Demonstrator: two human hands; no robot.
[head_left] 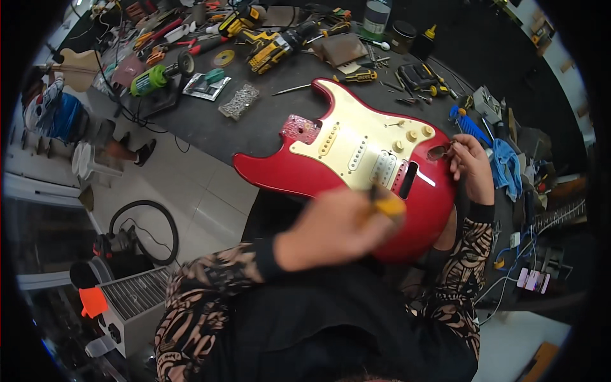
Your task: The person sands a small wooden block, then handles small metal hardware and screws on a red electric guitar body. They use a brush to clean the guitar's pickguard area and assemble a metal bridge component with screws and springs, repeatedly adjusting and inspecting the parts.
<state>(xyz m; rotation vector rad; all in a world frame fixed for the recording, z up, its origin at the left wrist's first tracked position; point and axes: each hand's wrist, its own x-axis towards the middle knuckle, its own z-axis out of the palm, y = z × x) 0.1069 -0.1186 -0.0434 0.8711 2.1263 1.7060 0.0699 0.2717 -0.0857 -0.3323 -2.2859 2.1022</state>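
A red electric guitar body (424, 210) with a cream pickguard (344, 108) lies tilted at the table's front edge, its lower part over my lap. My left hand (337, 226), blurred, is closed on a yellow-and-black screwdriver (387, 205) above the body's lower middle, near the bridge. My right hand (471, 162) rests at the oval jack recess (436, 153) on the body's right side, thumb and fingers pinched on something small that I cannot make out. The pickguard carries three pickups and knobs (399, 145).
The dark workbench (216, 127) holds drills (273, 51), a green rotary tool (146, 83), scattered tools, a screw bag (238, 102) and a blue cloth (506, 165). At left are another person's foot (143, 151), a stool and a hose. A guitar neck (560, 213) lies at right.
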